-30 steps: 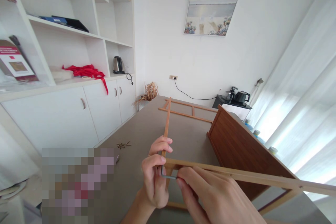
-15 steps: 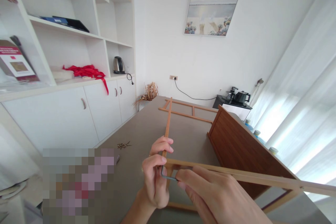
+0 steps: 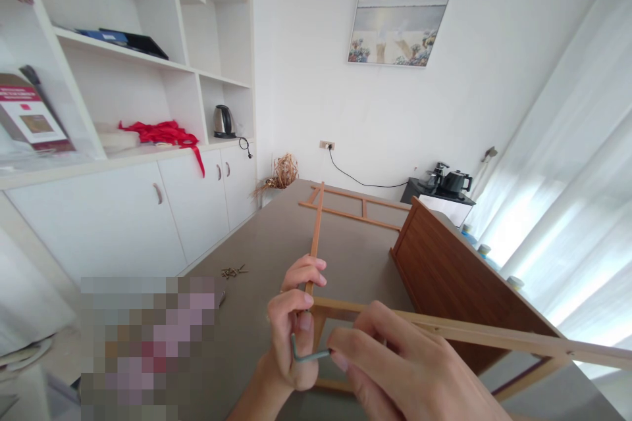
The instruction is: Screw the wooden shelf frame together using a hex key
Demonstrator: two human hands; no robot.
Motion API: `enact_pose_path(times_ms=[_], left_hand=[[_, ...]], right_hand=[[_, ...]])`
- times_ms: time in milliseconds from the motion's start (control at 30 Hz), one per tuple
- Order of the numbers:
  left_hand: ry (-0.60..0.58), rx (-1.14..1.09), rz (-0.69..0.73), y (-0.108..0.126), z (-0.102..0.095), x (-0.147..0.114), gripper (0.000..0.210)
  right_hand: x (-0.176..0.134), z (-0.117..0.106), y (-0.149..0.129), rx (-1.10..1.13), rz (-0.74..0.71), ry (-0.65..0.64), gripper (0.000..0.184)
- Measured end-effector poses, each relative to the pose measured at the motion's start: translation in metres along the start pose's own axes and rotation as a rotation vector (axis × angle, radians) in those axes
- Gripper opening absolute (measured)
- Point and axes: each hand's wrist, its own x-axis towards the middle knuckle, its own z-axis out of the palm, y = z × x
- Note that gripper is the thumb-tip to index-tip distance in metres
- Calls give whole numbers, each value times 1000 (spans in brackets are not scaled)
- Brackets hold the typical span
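My left hand (image 3: 293,335) is wrapped round the near end of a thin wooden slat (image 3: 316,230), where it meets the corner of a wooden frame (image 3: 459,327). Between the thumb and fingers of my right hand (image 3: 399,358) is a hex key (image 3: 310,356). Its short bent end points up in front of my left palm, apart from the joint. The frame runs off to the right beneath my right hand, with a cross-piece and a lower rail partly hidden by my hands.
A brown wooden panel (image 3: 459,263) stands on the table (image 3: 266,243) at the right. Farther back lies a ladder-like wooden frame (image 3: 364,209). Several screws (image 3: 234,272) lie in a small heap left of my hands. A blurred-out patch (image 3: 148,348) covers the lower left.
My right hand has drawn the hex key down and away from the joint at my left fingertips, turning it so its bent end shows. My left hand has kept its place.
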Motion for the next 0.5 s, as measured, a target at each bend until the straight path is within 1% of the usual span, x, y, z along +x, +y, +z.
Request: enact_pose_path(times_ms=[167,333,500], left_hand=[[-12,21,20,4,1,5,18],[12,14,18,2,1,3,18],[7,-3,13,0,1,1,20]], right_hand=[[-1,0,0,57,6,45,23],[-2,2,0,36,18,106,23],[4,4,0,31,-18,119,23]])
